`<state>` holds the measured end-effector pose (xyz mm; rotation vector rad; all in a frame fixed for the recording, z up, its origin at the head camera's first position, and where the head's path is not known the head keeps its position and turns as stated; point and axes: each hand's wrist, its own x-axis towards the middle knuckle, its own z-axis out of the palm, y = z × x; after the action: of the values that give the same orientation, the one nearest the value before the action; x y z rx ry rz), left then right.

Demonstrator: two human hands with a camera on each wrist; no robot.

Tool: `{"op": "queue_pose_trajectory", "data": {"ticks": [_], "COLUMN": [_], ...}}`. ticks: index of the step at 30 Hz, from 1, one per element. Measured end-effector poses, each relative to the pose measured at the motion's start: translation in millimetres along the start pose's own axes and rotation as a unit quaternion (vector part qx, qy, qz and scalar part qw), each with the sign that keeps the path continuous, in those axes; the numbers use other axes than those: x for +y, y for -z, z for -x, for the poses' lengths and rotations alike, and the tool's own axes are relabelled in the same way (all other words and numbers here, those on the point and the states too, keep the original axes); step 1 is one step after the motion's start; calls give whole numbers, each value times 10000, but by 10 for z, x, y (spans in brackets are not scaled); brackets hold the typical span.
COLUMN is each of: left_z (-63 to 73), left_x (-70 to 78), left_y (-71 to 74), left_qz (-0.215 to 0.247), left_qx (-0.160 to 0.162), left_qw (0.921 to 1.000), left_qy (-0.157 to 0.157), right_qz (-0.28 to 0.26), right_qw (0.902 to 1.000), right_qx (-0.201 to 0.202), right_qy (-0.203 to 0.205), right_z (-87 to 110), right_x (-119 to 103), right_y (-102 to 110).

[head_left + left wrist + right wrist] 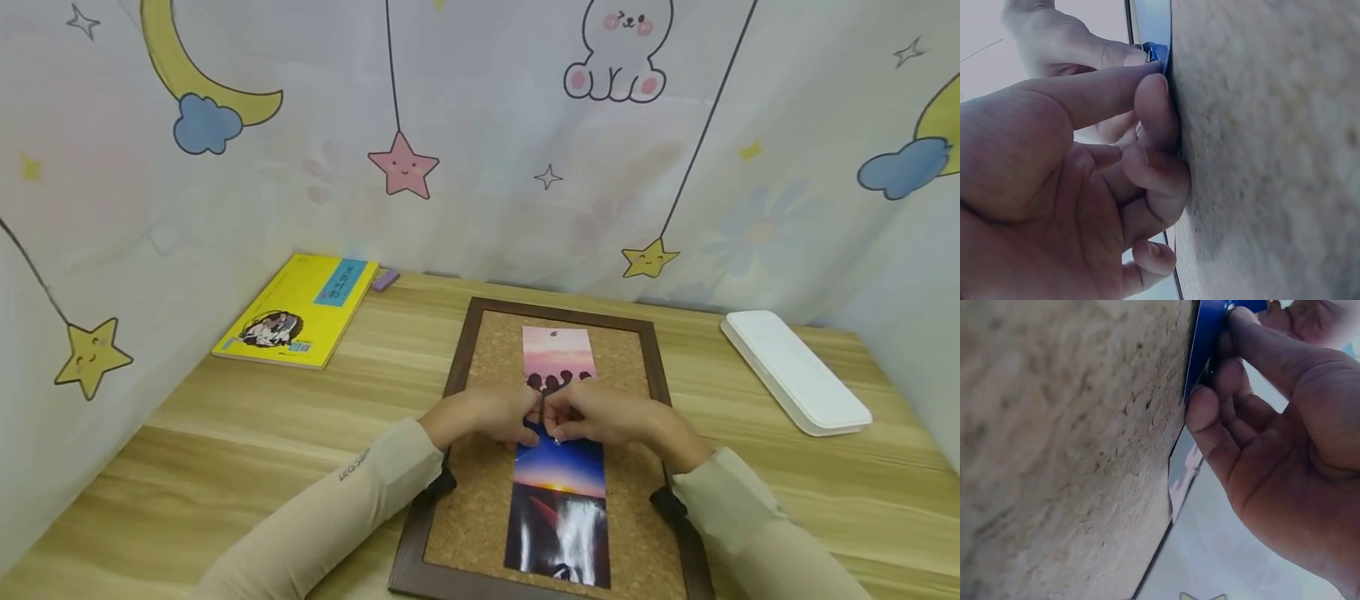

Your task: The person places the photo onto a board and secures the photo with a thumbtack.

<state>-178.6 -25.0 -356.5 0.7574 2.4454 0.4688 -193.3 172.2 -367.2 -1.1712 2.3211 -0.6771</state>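
A glossy sunset photo lies on a brown-framed cork board. Above it on the board is a pink-sky photo with dark silhouettes and a small dark spot near its top edge. My left hand holds the sunset photo near its top, thumb on the blue part and other fingers curled against the cork. Close beside it, my right hand pinches a small shiny pin at the blue area. Its exact shape is mostly hidden by the fingertips. Both wrist views show the blue photo edge between fingers and cork.
A yellow book lies at the back left of the wooden table, with a small purple eraser-like block next to it. To the right is a white case. Black clips sit on the frame's sides. A printed curtain hangs behind.
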Motion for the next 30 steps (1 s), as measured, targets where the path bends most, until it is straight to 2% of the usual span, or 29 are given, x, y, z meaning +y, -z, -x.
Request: {"op": "queue_pose_trajectory", "data": {"ticks": [4, 8, 11, 15, 19, 24, 30], "left_z": [13, 34, 18, 0, 8, 15, -20], "left_x": [-10, -12, 10, 47, 48, 37, -45], "left_y": [-19, -48, -73, -58, -12, -22, -32], "left_qz": [39, 59, 9, -291, -517, -558, -911], "left_qx": [53, 124, 131, 225, 319, 352, 828], "left_qw": [9999, 9997, 9999, 9993, 9982, 9978, 9922], "left_qy": [159, 183, 69, -76, -21, -16, -178], "right_qz": [23, 156, 261, 325, 303, 372, 535], "right_qw": [9997, 9986, 9981, 9978, 9977, 9971, 9969], "right_qx": [-85, -134, -111, -86, -15, 27, 75], "right_qy": [-243, -497, -551, -574, -606, -670, -567], "right_z": [-54, -53, -1, 63, 81, 124, 186], "right_x": [3, -36, -37, -14, -17, -28, -37], "right_y": [9, -7, -18, 2, 22, -6, -21]}}
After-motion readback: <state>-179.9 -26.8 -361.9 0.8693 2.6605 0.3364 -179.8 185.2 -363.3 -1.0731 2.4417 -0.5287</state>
